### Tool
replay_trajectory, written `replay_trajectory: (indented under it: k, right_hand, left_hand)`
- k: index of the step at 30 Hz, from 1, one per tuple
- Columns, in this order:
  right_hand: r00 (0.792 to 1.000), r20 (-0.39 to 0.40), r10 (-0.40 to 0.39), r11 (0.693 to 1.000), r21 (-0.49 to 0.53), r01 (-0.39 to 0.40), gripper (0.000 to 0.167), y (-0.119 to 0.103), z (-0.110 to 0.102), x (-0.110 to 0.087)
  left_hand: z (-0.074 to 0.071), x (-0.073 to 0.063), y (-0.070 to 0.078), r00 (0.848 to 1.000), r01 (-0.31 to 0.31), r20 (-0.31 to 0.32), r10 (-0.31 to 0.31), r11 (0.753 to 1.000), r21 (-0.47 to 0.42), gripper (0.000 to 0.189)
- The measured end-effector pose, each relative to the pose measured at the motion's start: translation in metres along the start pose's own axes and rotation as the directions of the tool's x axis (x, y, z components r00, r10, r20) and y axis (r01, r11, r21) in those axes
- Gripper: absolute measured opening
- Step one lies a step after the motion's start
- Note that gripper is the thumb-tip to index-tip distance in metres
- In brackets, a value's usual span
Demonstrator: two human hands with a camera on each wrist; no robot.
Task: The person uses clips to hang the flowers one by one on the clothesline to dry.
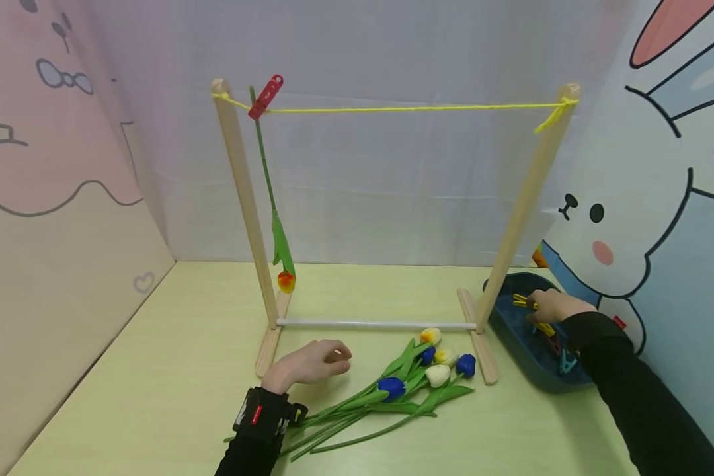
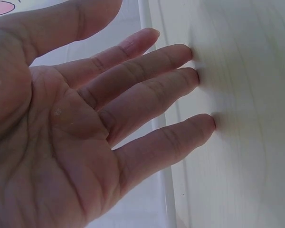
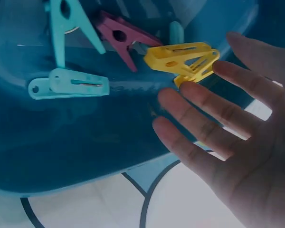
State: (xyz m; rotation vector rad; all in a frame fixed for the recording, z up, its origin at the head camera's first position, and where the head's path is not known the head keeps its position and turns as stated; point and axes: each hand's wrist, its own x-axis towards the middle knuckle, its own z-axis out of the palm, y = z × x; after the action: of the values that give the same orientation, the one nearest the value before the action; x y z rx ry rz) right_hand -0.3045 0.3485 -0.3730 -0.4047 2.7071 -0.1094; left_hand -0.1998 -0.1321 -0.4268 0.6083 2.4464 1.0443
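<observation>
The yellow clothespin (image 1: 525, 301) is at the right hand's (image 1: 552, 306) fingertips, inside the dark blue basin (image 1: 519, 357) at the right of the frame. Its long axis runs roughly left to right, sloping slightly down, with its right end towards the hand. The right wrist view shows that hand's fingers extended, thumb and index finger beside the yellow plastic; whether they pinch it, I cannot tell. Purple (image 3: 137, 39) and teal clothespins (image 3: 90, 85) lie to its left in that view.

The left hand (image 1: 317, 362), at lower centre-left, is well apart from the basin and grasps nothing, its fingers relaxed. Just to its right lie loose tulips (image 1: 393, 389), blooms towards the right, stems slanting to the lower left.

The pale counter (image 1: 155, 370) carries all this, with a wooden frame (image 1: 526, 198) behind the flowers. Along the frame's top runs a yellow cord (image 1: 404, 108); at upper left a red clothespin (image 1: 266, 97) holds an orange tulip (image 1: 281, 241) head-down. A white sheet (image 1: 357, 185) hangs behind, between cartoon-printed side panels.
</observation>
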Motion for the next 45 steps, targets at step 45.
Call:
replay_trajectory:
  k: [45]
  right_hand:
    - [0.918, -0.397, 0.005, 1.0, 0.03, 0.007, 0.026, 0.004, 0.008, -0.012]
  left_hand:
    - [0.001, 0.0, 0.003, 0.999, 0.033, -0.007, -0.033, 0.999, 0.009, 0.028]
